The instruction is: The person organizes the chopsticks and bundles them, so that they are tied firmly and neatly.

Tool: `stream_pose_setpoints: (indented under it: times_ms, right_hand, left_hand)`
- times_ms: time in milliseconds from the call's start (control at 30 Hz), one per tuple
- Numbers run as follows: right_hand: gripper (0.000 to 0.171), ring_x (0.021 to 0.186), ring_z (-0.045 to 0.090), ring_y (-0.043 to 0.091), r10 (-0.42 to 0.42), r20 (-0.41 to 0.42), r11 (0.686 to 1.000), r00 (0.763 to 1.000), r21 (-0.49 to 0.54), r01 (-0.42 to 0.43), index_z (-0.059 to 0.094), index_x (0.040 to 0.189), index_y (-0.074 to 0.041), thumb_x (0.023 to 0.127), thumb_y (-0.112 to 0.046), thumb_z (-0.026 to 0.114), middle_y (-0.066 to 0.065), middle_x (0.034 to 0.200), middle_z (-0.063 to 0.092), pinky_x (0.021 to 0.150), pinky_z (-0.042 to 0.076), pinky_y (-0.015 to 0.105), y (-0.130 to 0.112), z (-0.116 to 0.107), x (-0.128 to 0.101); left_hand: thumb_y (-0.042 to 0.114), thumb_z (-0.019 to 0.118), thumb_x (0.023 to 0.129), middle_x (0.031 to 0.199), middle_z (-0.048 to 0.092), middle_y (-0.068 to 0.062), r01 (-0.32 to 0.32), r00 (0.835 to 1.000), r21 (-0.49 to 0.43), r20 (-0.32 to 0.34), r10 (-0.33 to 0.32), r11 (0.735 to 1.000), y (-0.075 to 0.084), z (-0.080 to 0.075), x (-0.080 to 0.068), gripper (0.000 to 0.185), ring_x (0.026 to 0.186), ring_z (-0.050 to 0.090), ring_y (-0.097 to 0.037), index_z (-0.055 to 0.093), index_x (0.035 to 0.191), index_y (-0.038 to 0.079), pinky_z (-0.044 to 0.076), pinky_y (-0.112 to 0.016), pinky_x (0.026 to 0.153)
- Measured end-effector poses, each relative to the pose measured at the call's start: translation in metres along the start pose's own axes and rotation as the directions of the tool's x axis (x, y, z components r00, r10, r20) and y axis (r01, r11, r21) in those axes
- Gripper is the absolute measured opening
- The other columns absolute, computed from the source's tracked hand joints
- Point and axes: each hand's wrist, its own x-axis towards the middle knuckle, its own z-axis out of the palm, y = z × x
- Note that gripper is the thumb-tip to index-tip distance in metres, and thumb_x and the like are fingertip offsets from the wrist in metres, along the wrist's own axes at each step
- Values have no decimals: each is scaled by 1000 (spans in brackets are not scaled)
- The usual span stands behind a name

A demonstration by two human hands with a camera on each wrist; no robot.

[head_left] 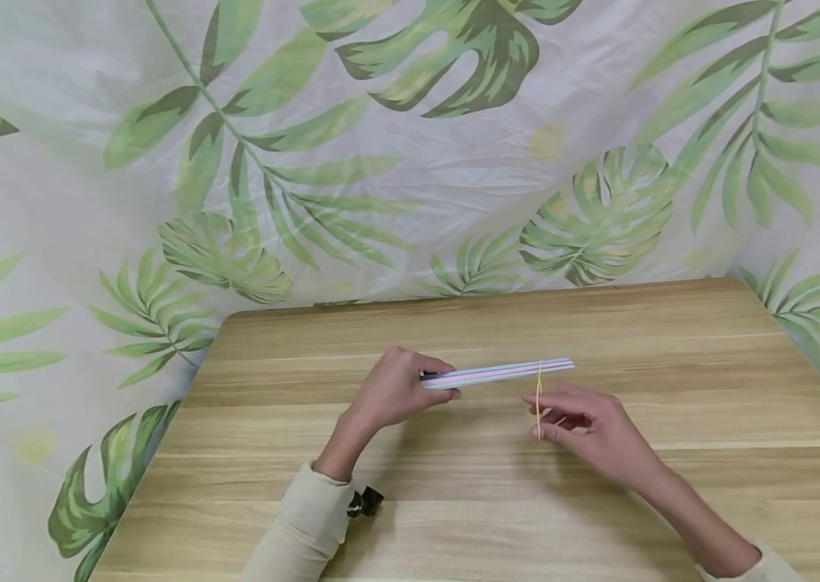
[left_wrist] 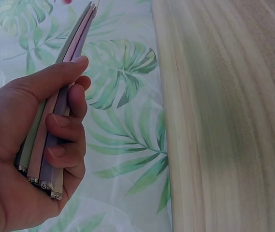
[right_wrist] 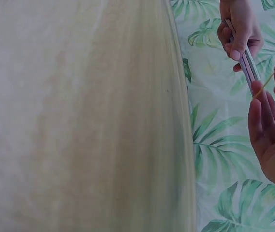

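Observation:
My left hand [head_left: 439, 386] grips one end of a bundle of pastel straws [head_left: 497, 373], holding it level just above the wooden table [head_left: 453, 501]. The left wrist view shows thumb and curled fingers [left_wrist: 65, 121] wrapped round the straws [left_wrist: 50, 145], whose cut ends show at the palm. A thin yellow rubber band [head_left: 539, 400] is looped over the bundle near its free right end. My right hand [head_left: 544, 416] holds the band stretched down from the straws. In the right wrist view the band [right_wrist: 267, 79] runs from the straws [right_wrist: 248, 65] over my right fingers [right_wrist: 265, 125].
A leaf-print cloth [head_left: 410, 162] hangs behind and beside the table. The table's far edge [head_left: 482, 295] lies just beyond the hands. A small black mount [head_left: 366, 501] sits at my left wrist.

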Motion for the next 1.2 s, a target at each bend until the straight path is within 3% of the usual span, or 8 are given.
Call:
stream_pose_setpoints:
  times_ms: [100, 200, 367, 567, 700, 767, 967, 1200]
  right_hand:
    - [61, 88, 73, 5, -158, -63, 984, 985, -99, 151, 73, 138, -9, 81, 4, 89, 3, 106, 74, 73, 60, 20, -4, 2, 0]
    - [77, 89, 72, 7, -229, -97, 963, 969, -166, 212, 67, 147, -9, 75, 6, 92, 2, 112, 72, 74, 59, 17, -7, 3, 1]
    - [109, 88, 75, 9, -184, -113, 965, 977, -208, 158, 42, 164, -6, 70, 3, 96, 8, 121, 70, 75, 60, 18, -12, 5, -1]
    - [140, 90, 78, 8, -24, -143, 993, 989, -118, 8, 6, 174, -17, 69, 3, 97, 18, 126, 69, 80, 63, 23, -18, 11, -4]
    - [127, 93, 78, 5, 119, -172, 993, 978, 32, -115, 7, 174, -17, 81, 3, 90, 19, 127, 68, 82, 63, 25, -22, 12, -5]
    - [114, 93, 78, 3, 191, -175, 977, 966, 125, -171, 13, 174, -14, 87, 2, 86, 10, 125, 69, 81, 64, 28, -22, 11, -4]
    - [77, 92, 79, 12, 353, -143, 889, 925, 358, -284, 29, 166, 0, 101, 2, 70, -2, 113, 70, 78, 66, 40, -18, 3, 1]
    - [45, 87, 74, 11, 492, -118, 766, 863, 529, -364, 50, 148, -3, 113, -29, 57, -3, 108, 67, 78, 65, 33, -14, -12, 5]
  left_hand:
    - [23, 91, 87, 86, 81, 7, 23, 1000, -33, 13, -22, 999, 0, 2, 0, 15, 59, 49, 0, 87, 100, 16, 40, -18, 58]
    - [23, 91, 88, 86, 81, 6, 39, 999, -57, 15, -39, 998, 2, 2, 1, 14, 59, 49, 0, 87, 99, 17, 39, -18, 57]
    - [24, 91, 88, 86, 81, 7, 57, 998, -85, 0, -57, 995, 6, 3, 1, 12, 60, 50, 0, 87, 99, 20, 40, -18, 56]
    - [26, 90, 89, 92, 84, 3, 78, 995, -76, -58, -82, 994, 11, 7, 0, 18, 63, 56, -1, 87, 105, 18, 46, -19, 60]
    - [25, 90, 89, 94, 84, 1, 58, 987, -61, -143, -66, 996, 14, 10, 0, 18, 65, 60, -1, 87, 105, 16, 49, -19, 62]
    - [24, 90, 89, 94, 84, 0, 32, 982, -44, -186, -40, 999, 15, 11, 0, 17, 66, 61, -2, 88, 103, 16, 49, -18, 63]
    - [22, 91, 88, 89, 83, 2, -53, 971, 3, -235, 52, 999, 15, 12, 1, 13, 65, 62, -2, 88, 99, 16, 49, -18, 63]
    - [22, 91, 87, 82, 81, 5, -133, 968, 52, -208, 141, 990, 13, 8, -1, 10, 62, 56, 1, 87, 96, 18, 45, -17, 60]
